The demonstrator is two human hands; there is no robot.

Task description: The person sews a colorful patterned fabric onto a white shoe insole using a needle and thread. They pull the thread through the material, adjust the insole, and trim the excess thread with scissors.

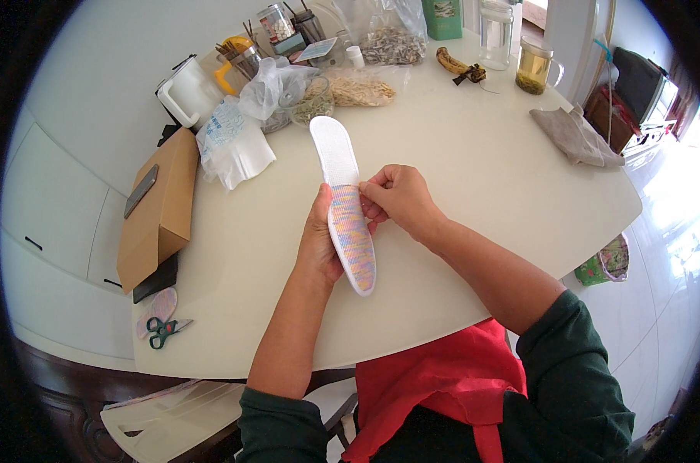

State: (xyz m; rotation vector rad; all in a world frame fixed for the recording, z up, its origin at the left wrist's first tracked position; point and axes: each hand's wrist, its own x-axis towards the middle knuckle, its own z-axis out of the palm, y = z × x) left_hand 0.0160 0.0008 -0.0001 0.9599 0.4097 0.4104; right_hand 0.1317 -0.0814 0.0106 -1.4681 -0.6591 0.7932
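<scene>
A long shoe insole (352,231) is held up over the table, slightly tilted. Its upper part is bare white mesh; multicoloured pastel yarn stitches cover the lower part, and a white border runs around it. My left hand (318,243) grips it from the left, thumb along the edge and fingers behind. At the right edge, where the yarn meets the mesh, my right hand (399,199) pinches with thumb and forefinger, its other fingers curled partly behind the insole. Whether a needle or thread is between those fingertips is too small to tell.
Dark green-handled scissors (163,333) lie by a second pastel piece (162,304) at the table's (471,278) left corner. A cardboard box (162,208) bears a phone (141,191). Plastic bags (234,142), a white kettle (189,91), a banana (454,62) and a glass mug (534,66) stand or lie farther back.
</scene>
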